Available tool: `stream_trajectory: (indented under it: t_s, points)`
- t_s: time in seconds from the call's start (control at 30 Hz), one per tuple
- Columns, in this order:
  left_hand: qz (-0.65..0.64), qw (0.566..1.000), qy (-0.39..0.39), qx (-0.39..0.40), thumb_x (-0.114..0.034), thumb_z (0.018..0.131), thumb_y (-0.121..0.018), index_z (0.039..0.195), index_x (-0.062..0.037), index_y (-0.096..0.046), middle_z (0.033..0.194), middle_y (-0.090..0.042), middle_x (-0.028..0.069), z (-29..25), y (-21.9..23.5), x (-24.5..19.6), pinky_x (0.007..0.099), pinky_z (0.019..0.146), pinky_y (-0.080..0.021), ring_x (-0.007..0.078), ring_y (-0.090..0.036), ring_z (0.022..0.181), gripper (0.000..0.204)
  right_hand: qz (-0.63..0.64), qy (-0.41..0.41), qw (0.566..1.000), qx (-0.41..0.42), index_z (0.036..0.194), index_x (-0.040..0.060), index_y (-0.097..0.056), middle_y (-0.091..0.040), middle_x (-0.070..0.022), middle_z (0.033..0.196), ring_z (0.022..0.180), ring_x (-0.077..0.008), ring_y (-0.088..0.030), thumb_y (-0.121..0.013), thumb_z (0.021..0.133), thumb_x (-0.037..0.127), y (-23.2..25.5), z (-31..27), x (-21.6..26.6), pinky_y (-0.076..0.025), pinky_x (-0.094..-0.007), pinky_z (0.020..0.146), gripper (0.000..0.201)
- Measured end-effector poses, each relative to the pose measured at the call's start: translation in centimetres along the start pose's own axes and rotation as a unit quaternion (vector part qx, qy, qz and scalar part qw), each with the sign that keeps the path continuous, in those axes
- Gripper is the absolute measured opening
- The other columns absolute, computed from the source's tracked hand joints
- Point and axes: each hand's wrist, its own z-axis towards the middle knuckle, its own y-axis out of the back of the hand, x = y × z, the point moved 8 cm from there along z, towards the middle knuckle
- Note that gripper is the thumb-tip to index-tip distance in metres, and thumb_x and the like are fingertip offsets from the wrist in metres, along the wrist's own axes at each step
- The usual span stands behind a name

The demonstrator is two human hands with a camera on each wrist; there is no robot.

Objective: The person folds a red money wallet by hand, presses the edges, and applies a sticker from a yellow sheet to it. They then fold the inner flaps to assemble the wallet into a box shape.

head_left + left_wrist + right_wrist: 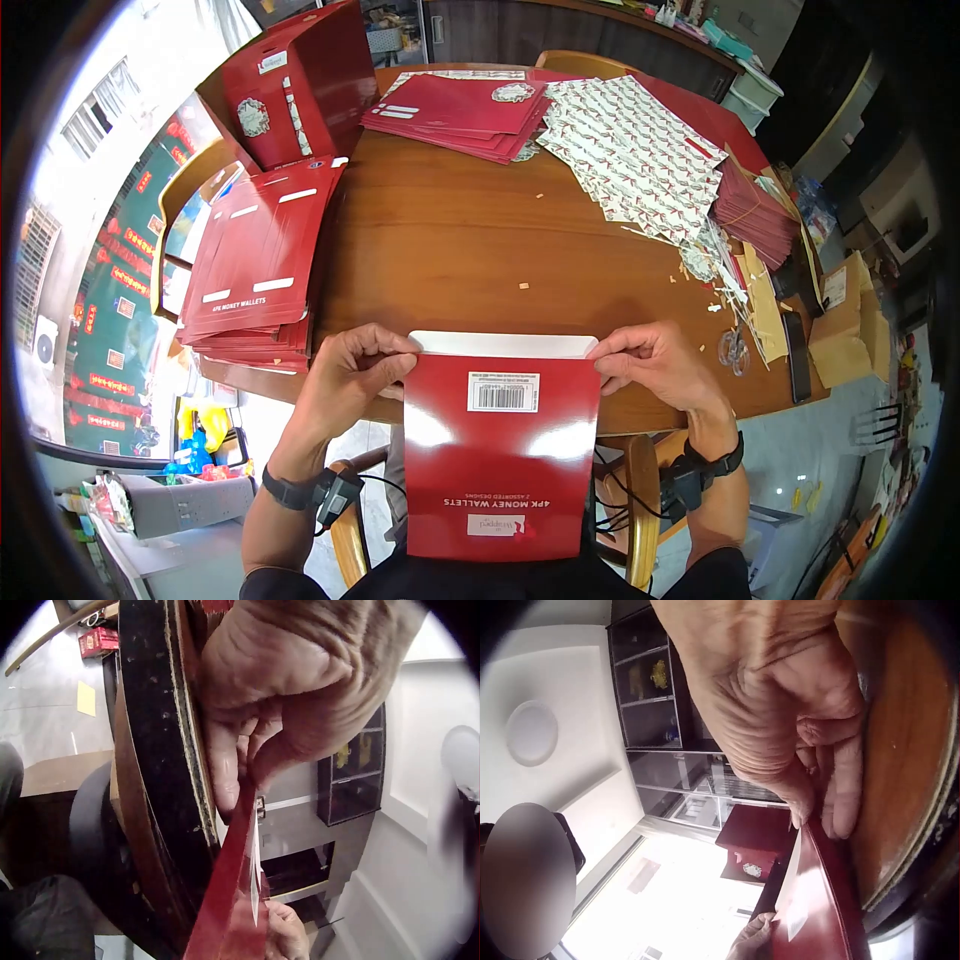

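Observation:
A glossy red card packet (pixel 502 430) printed "4PK MONEY WALLETS" is held up in front of the body at the table's near edge, its lettering upside down in the head view. It carries a white barcode label (pixel 503 392), and a white flap (pixel 503 344) stands along its top. My left hand (pixel 358 365) pinches the top left corner between thumb and fingers. At the opposite corner, my right hand (pixel 652 365) pinches the packet the same way. In the left wrist view, the packet's edge (pixel 232 877) shows narrow, with white inside.
Stacked red packets (pixel 255 250) lie on the wooden table (pixel 440 240) at left, before a large red box (pixel 300 90). Further packets (pixel 455 115) and white patterned sheets (pixel 635 140) lie at the back. Scissors (pixel 734 350), a phone (pixel 797 355) and paper scraps are on the right.

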Motion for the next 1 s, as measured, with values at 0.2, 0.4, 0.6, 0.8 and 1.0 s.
stream_trajectory:
  t_s: [0.2, 0.4, 0.6, 0.8, 1.0]
  points:
    - [-0.026, 0.999, 0.001, 0.024, -0.001, 0.102, -0.070, 0.108, 0.0068, -0.073, 0.103, -0.076, 0.0098, 1.0, -0.2, 0.1, 0.0291, 0.076, -0.066, 0.0138, -0.073, 0.090, 0.010, -0.008, -0.002, 1.000, -0.012, 0.136, -0.0046, -0.066, -0.077, -0.0122, 0.108, 0.089, -0.0174, -0.076, -0.073, 0.099, 0.004, 0.5, 0.5, 0.8, -0.066, -0.0300, 0.076, 0.038]
    - [-0.024, 0.999, 0.010, 0.020, 0.001, 0.100, -0.071, 0.105, 0.0076, -0.073, 0.100, -0.076, 0.0114, 1.0, -0.4, 0.0, 0.0302, 0.076, -0.067, 0.0162, -0.074, 0.089, 0.009, -0.026, -0.014, 0.999, -0.028, 0.142, -0.0027, -0.062, -0.078, -0.0089, 0.106, 0.089, -0.0132, -0.074, -0.070, 0.102, 0.010, 0.5, 0.4, 1.9, -0.064, -0.0284, 0.074, 0.042]
    - [-0.039, 0.999, -0.015, -0.001, 0.005, 0.097, -0.073, 0.117, 0.0041, -0.068, 0.098, -0.075, 0.0102, 1.0, -0.3, -0.5, 0.0293, 0.074, -0.067, 0.0144, -0.074, 0.088, 0.021, -0.041, 0.005, 0.999, 0.016, 0.135, 0.0017, -0.071, -0.079, -0.0080, 0.106, 0.090, -0.0108, -0.073, -0.069, 0.104, 0.011, 0.2, 0.7, 1.5, -0.064, -0.0273, 0.074, 0.032]
    - [-0.026, 0.999, -0.024, 0.027, 0.004, 0.098, -0.073, 0.122, 0.0015, -0.068, 0.100, -0.076, 0.0089, 1.2, -0.3, 0.2, 0.0275, 0.073, -0.066, 0.0130, -0.074, 0.089, 0.025, -0.054, 0.031, 0.998, 0.015, 0.128, 0.0029, -0.077, -0.080, -0.0081, 0.105, 0.089, -0.0118, -0.074, -0.070, 0.104, 0.013, 0.3, 0.8, 1.1, -0.065, -0.0280, 0.073, 0.027]
    - [-0.023, 0.999, -0.013, 0.030, 0.003, 0.098, -0.074, 0.116, 0.0024, -0.073, 0.103, -0.076, 0.0086, 0.8, -0.6, 0.0, 0.0285, 0.075, -0.066, 0.0140, -0.074, 0.090, 0.018, -0.112, 0.051, 0.991, 0.043, 0.117, 0.0022, -0.081, -0.080, -0.0077, 0.098, 0.087, -0.0113, -0.073, -0.074, 0.103, 0.020, 0.0, 0.8, 2.3, -0.064, -0.0285, 0.074, 0.024]
